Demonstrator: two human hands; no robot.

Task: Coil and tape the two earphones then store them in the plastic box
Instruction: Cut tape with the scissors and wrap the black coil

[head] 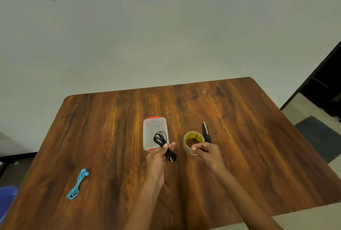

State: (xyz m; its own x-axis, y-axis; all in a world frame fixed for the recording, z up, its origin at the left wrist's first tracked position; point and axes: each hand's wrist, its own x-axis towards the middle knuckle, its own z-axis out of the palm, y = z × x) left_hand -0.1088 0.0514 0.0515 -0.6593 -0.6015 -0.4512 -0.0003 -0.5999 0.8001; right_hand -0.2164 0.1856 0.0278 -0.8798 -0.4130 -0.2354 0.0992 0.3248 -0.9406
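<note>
While pinched mid-bundle in the left hand (159,153), the coiled black earphone (162,142) loops over the closed box (155,133), its plug hanging below the fingers. Right hand (206,151), fingers curled, pinches something small beside the tape (192,142); scissors (207,133) behind. Blue earphone (77,184) lies well left on the counter (110,128).

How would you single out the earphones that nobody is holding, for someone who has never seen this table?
Start at the wooden table and go to its near left part, far from the plastic box at the centre. The blue earphones lie there alone in a loose bundle. They are bright blue and on the tabletop, whereas the black earphones are gripped in the left hand.
</note>
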